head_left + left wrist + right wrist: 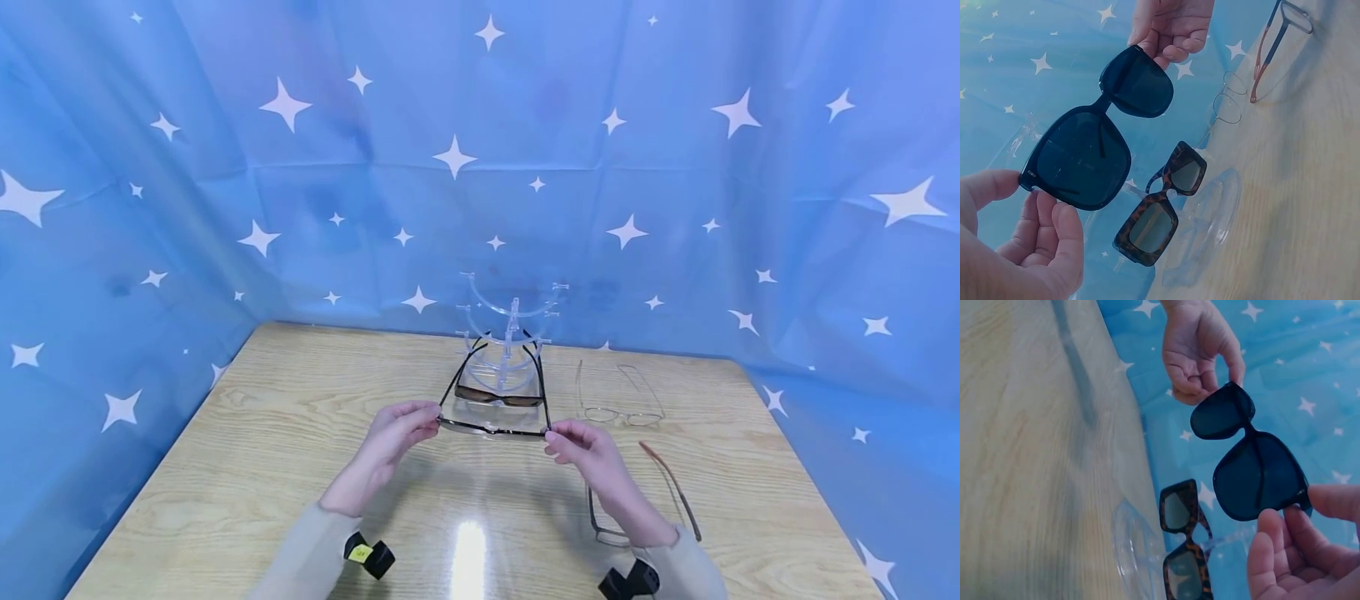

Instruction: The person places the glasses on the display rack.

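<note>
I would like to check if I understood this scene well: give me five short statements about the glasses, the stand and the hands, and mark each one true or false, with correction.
1. The left hand and the right hand hold the black sunglasses, one at each side. True.
2. The clear stand holds no glasses. False: the tortoiseshell sunglasses rest on it.
3. In the head view, the thin-rimmed glasses lie on the table to the right of the stand. True.
4. The black sunglasses lie folded on the table. False: they are in the hands, temples open.
5. In the head view, the right forearm hides part of the brown-tipped glasses. True.
</note>
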A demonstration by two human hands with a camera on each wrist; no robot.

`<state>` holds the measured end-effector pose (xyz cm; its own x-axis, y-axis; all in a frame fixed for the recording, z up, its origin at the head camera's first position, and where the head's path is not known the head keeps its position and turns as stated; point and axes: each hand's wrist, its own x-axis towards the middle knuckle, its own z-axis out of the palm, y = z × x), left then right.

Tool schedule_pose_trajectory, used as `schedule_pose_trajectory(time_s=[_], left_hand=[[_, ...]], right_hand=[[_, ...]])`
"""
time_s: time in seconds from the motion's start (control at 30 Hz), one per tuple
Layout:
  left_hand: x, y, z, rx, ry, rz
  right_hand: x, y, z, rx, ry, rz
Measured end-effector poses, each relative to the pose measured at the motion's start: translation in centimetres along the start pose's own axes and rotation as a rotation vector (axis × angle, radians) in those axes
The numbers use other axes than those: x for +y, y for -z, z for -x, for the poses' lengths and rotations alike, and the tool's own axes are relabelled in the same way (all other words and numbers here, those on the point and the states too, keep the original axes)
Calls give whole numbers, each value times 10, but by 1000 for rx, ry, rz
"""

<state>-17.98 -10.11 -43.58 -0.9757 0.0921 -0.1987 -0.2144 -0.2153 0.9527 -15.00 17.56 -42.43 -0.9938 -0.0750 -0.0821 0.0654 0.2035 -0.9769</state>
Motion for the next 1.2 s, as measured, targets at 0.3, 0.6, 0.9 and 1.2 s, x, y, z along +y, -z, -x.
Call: schedule_pose_trajectory(time_s=[0.3,0.6,0.9,1.2], left_hand=[[1,-4,-18,12,-4,29],[8,-10,-37,26,22,47],[15,-16,-55,52,17,82],[21,-23,-70,96,29,98]], right_hand=[[1,5,-20,9,-5,16],[-1,11,-43,10,-23,19],[-8,15,-61,18,-19,-9],[-15,17,-77,54,-62,-25]])
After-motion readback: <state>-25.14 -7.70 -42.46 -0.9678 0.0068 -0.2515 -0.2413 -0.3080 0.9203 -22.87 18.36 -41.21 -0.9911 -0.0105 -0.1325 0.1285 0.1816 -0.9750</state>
